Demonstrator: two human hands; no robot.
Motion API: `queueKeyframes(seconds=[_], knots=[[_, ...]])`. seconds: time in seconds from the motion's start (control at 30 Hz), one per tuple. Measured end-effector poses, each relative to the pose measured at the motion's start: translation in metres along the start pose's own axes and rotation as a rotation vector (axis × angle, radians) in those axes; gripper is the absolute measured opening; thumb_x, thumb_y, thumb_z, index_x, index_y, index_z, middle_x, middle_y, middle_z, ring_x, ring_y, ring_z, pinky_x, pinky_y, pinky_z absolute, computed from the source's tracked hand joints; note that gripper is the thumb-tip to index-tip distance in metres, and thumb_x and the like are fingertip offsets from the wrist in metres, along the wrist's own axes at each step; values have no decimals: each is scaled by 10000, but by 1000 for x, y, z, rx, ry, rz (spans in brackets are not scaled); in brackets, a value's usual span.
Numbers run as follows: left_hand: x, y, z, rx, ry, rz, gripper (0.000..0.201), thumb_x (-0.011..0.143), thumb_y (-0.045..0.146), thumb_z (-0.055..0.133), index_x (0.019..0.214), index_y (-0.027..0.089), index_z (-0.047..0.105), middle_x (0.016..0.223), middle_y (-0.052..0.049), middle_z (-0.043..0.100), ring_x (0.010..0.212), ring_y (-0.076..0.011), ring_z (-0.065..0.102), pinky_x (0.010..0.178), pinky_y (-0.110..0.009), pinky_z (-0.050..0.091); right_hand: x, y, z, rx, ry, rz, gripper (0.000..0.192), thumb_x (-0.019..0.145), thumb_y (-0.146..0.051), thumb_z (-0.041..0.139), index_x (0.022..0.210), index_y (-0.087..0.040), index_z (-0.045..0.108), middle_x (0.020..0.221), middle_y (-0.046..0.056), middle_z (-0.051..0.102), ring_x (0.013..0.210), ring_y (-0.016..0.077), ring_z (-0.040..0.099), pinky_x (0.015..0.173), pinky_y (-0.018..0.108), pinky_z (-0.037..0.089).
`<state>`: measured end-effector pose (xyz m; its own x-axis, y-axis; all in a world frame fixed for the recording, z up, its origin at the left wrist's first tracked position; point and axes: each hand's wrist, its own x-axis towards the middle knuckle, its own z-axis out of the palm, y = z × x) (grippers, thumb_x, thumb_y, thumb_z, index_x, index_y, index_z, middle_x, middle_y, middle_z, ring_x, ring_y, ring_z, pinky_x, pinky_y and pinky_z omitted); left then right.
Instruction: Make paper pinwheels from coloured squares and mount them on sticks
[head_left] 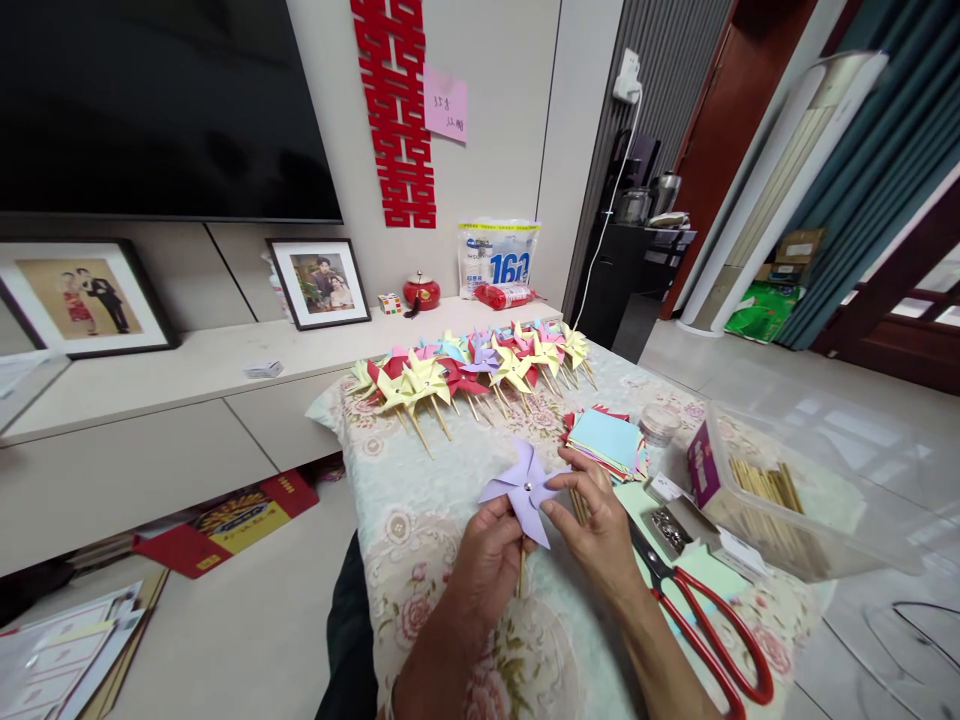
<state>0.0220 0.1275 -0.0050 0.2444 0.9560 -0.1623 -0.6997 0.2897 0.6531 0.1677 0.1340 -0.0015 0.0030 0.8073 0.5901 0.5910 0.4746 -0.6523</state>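
A lavender paper pinwheel (528,488) with a silver pin at its centre is held up over the flowered tablecloth (420,545). Its wooden stick (522,575) points down below my left hand (486,555), whose fingers are closed on the pinwheel just under the centre. My right hand (596,520) pinches the blade on the right between thumb and fingers. Close by on the right lie red-handled scissors (697,610), partly behind my right forearm, and a small open box of metal pins (671,530).
Many finished pinwheels (514,368) in several colours lie at the table's far end. Coloured paper squares (606,440), a clear round container (660,424) and a plastic bin (795,520) of wooden sticks (765,484) stand on the right. Behind is a white cabinet (187,395).
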Motion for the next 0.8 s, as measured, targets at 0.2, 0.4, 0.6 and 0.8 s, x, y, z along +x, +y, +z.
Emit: queueKeyframes(seconds=[0.2, 0.4, 0.6, 0.8], knots=[[3, -2, -2, -89, 95, 73, 271, 609, 110, 820, 860, 205, 782, 849, -28, 694, 700, -136, 575, 619, -226, 468, -2, -12, 1, -80, 124, -89, 73, 898, -271, 641, 951, -221, 631, 1323, 134, 563, 1241, 303, 494, 1015, 511, 383], [3, -7, -3, -117, 86, 112, 367, 621, 88, 805, 964, 213, 755, 1008, -46, 745, 918, -191, 661, 792, -263, 526, -5, -21, 9, -85, -1, -102, 76, 893, -287, 646, 866, -218, 630, 1297, 129, 556, 1256, 315, 461, 1016, 518, 358], [3, -8, -1, -113, 97, 110, 386, 616, 69, 778, 977, 201, 734, 990, -32, 744, 946, -189, 665, 835, -262, 521, -6, -19, 14, -116, -21, -70, 92, 848, -292, 686, 831, -225, 627, 1322, 111, 541, 1244, 322, 447, 1000, 513, 380], [0, -8, 0, -105, 75, 72, 368, 641, 104, 793, 992, 194, 731, 899, -7, 733, 825, -144, 648, 780, -231, 510, -6, -19, 14, -112, -9, -57, 55, 856, -251, 654, 815, -225, 629, 1249, 109, 584, 1203, 306, 484, 995, 504, 378]])
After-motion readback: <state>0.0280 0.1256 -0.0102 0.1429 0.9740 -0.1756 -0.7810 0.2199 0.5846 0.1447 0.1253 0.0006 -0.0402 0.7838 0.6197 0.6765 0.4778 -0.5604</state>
